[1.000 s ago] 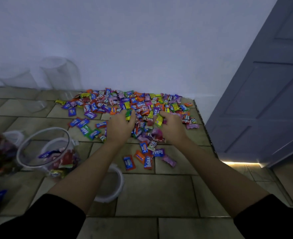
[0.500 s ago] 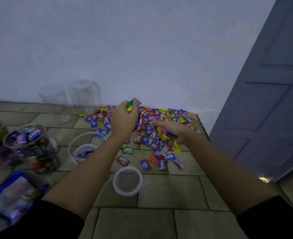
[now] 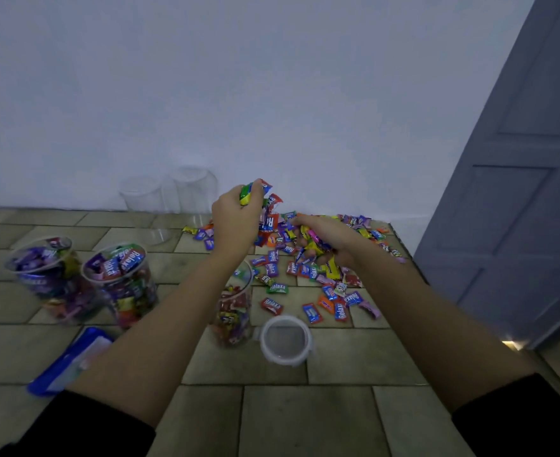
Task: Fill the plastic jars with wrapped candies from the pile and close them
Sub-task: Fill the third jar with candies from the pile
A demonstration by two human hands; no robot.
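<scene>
**Head view**

Step in hand, as judged: gathering candies for transfer to the open jar.

- The left hand is raised above the pile, fingers curled round a bunch of wrapped candies; several stick out past the fingertips at 12 o'clock.
- The right hand lies in the pile at 3 o'clock of the left, fingers cupped round more candies.
- The open jar, partly filled, stands at 6 o'clock of the left hand, half hidden by the forearm. Its lid lies just beside it at 4 o'clock.

Procedure: bring each hand directly over the jar mouth before letting go, since the mouth is narrow and loosely held pieces are likely to spill. Release low.

Materials:

- The wrappers are glossy, slippery foil pillows, flat and light.
- The jars are clear, thin-walled plastic cylinders, and the lid is round with a white rim.
- Two filled jars stand uncapped at 9 o'clock, and empty jars stand by the wall.
- A blue packet lies at 8 o'clock on the matt tiled floor.
</scene>
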